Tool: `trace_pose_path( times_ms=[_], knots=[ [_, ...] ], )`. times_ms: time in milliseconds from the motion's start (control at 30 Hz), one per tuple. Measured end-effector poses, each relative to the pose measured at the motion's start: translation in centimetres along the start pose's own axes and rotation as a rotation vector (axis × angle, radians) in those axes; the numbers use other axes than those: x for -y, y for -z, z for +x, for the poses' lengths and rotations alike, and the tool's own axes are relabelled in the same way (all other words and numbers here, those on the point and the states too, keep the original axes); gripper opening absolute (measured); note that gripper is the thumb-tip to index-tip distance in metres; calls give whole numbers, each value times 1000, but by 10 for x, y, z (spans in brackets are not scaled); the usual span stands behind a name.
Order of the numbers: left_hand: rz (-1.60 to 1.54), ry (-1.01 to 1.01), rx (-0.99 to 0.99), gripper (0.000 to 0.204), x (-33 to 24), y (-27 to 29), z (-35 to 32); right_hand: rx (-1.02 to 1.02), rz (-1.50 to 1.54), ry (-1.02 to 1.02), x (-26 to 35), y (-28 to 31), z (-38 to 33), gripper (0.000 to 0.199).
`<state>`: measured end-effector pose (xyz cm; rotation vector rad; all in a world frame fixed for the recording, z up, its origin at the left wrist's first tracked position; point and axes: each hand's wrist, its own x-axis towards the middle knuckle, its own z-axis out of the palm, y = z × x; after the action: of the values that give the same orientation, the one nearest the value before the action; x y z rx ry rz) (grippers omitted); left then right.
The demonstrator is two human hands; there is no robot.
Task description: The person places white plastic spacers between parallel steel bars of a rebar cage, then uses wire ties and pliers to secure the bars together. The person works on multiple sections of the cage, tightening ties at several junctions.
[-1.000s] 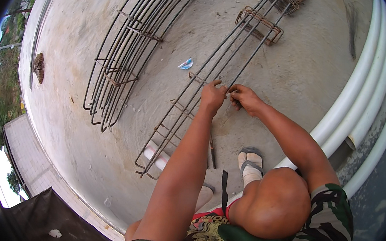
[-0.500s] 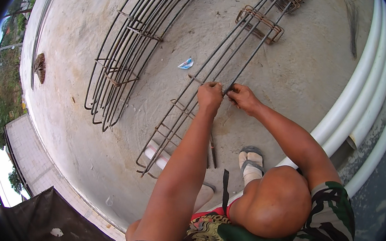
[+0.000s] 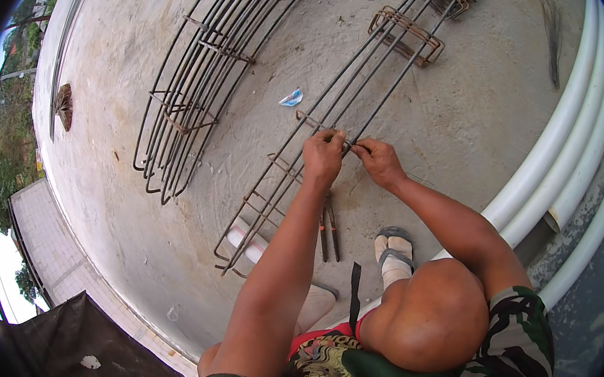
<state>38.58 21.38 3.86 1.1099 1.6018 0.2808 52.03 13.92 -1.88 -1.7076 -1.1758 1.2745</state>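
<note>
— My fingers on the left hand (image 3: 324, 154) are curled tight over a long bar of the rebar cage (image 3: 295, 180), right where a rusty stirrup (image 3: 307, 121) crosses it. The right hand (image 3: 378, 161) is pinched shut just beside it, on the same bar; there may be a bit of tie wire between thumb and forefinger, but it is too small to tell.

— Where does the cage lie?

— Flat on the concrete slab (image 3: 466, 95), running away from me from near my sandalled foot (image 3: 392, 251) up to the far edge of view. I judge it lies low like that so the bars stay parallel and I can bear down on each crossing from above.

— And the hands so close together?

— Nearly touching. It looks as if one steadies the joint while the other works at it.

— How are your arms set?

— Left forearm comes straight up the middle, wrist bent down over the bar. Right forearm reaches in from the right at a slant, elbow out, above my raised knee (image 3: 430, 314).

— Anything within reach?

— Pliers (image 3: 330, 230) with dark handles lie on the slab just beside the cage, below my left hand. A second bundle of bent bars (image 3: 203, 82) lies well apart to the left, a loose stack of stirrups (image 3: 406, 36) sits further up, and white pipes (image 3: 572, 143) curve along the right.
</note>
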Motion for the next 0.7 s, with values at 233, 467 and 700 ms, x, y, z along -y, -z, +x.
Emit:
trace_pose_path(
  times_ms=[233, 467, 700],
  knots=[
    [339, -583, 31, 20, 27, -4, -20, 78, -120, 26, 10, 8, 6, 17],
    [244, -572, 20, 23, 42, 0, -33, 136, -147, 71, 7, 16, 13, 18],
    [111, 27, 181, 35, 30, -3, -11, 162, -211, 66, 6, 17, 15, 17]
  ],
)
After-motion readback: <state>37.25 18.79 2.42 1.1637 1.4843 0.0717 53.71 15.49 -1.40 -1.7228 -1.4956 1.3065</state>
